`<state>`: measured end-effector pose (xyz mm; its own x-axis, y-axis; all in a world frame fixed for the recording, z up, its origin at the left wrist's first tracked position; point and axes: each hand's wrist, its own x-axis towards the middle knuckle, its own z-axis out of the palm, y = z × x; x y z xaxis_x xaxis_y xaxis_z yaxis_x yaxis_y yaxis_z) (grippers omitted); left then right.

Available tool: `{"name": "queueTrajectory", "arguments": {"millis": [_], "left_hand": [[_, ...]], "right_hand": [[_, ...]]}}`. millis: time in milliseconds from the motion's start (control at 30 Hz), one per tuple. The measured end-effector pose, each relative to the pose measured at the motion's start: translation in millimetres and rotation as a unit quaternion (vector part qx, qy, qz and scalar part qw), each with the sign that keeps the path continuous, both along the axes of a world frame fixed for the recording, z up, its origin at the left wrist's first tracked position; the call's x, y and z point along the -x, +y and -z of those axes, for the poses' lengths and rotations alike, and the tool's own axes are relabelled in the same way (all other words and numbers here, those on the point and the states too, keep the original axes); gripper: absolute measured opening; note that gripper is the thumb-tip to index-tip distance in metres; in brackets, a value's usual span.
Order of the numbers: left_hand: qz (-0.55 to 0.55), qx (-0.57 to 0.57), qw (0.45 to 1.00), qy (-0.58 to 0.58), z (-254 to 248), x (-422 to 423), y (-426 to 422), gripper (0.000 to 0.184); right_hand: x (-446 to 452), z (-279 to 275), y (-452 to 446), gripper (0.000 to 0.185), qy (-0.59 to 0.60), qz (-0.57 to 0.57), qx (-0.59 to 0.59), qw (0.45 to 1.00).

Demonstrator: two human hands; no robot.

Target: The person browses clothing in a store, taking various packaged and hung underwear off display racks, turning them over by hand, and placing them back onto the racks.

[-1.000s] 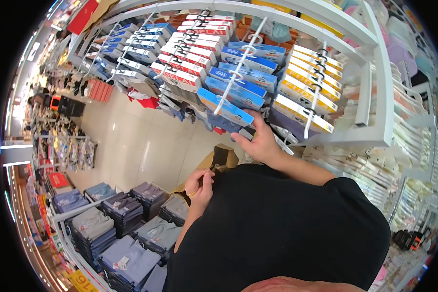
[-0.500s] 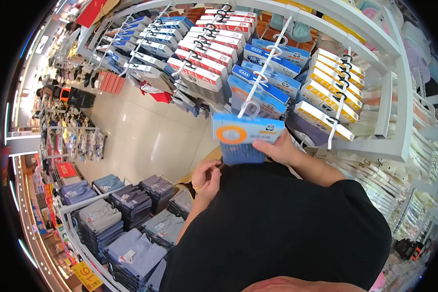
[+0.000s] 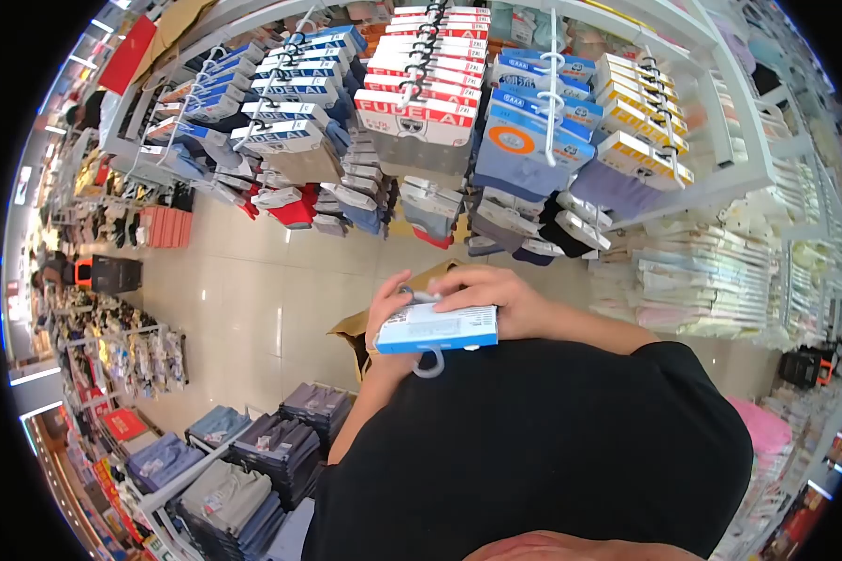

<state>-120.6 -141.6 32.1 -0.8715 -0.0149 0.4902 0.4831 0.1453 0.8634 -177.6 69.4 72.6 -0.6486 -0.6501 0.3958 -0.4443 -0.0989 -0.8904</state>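
Note:
A blue and white package (image 3: 437, 329) with a pale plastic hanger hook is held close in front of my chest. My right hand (image 3: 496, 297) grips it from above and the right, with fingers across its upper side. Around its left end my left hand (image 3: 391, 309) is closed, partly hidden behind it. Beyond my hands, blue packages (image 3: 536, 140) hang on a white hook, between red and white packages (image 3: 418, 114) and yellow and white packages (image 3: 641, 159).
A white metal rack (image 3: 753, 173) frames the hanging goods. Folded clothes (image 3: 229, 500) are stacked at the lower left. An open cardboard box (image 3: 351, 327) stands behind my left hand. Pale hanging garments (image 3: 711, 280) are at the right, and a black and orange case (image 3: 112, 274) at the left.
My right hand has brought a blue package off the hook and down to my chest. The package has turned over, and my left hand has closed on it. The view has shifted.

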Motion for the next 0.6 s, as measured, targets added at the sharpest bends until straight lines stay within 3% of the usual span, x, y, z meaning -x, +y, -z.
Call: {"name": "queueTrajectory", "arguments": {"millis": [133,233,267,400,500,567,600], "left_hand": [[0.037,0.043,0.998,0.034,3,-11,-25,0.025],[0.074,0.032,0.996,0.049,11,-16,-39,0.031],[0.081,0.038,0.995,0.054,12,-16,-43,0.033],[0.103,0.016,0.994,0.034,6,-15,-42,0.036],[0.133,-0.034,0.984,-0.111,2,-17,-35,0.035],[0.154,-0.066,0.957,-0.235,-1,-22,-30,0.035],[0.125,0.226,0.953,-0.159,13,-22,-46,0.034]], "right_hand": [[-11,-4,-15,0.054,0.097,0.099,-0.120,0.983],[-24,-1,-24,0.055,0.042,0.160,-0.124,0.978],[-30,-5,-25,0.047,0.009,0.164,-0.111,0.980],[-38,-10,-28,0.029,0.107,0.134,-0.072,0.983],[-49,-24,-15,0.027,-0.091,0.126,-0.062,0.986],[-49,-30,-8,0.026,-0.193,0.183,0.037,0.963],[-46,-30,-3,0.026,-0.247,0.200,0.083,0.945]]}}
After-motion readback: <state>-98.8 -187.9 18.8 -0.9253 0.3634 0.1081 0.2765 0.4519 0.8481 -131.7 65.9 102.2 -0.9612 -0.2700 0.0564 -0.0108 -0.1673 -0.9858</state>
